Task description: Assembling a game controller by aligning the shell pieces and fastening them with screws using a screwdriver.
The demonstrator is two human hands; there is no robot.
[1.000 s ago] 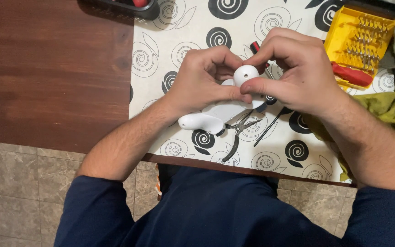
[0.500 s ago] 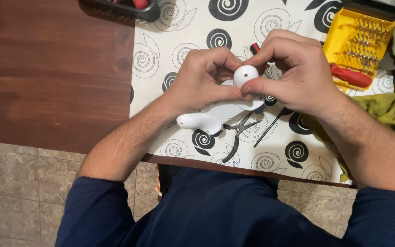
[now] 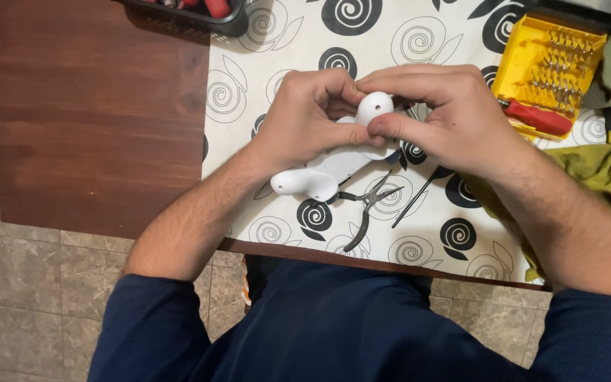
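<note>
Left hand (image 3: 304, 120): I see it clasping the white plastic device (image 3: 334, 166), frame centre.
Right hand (image 3: 454, 117): pinching the device's rounded end.
Below: pliers (image 3: 363, 212) on the spiral-patterned cloth (image 3: 284, 42).
Upper right: yellow bit case (image 3: 547, 74).

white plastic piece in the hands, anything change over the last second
Hardly anything. Both the left hand and the right hand keep their grip on the white plastic piece, in the same spot. The pliers and yellow bit case have not moved.
</note>
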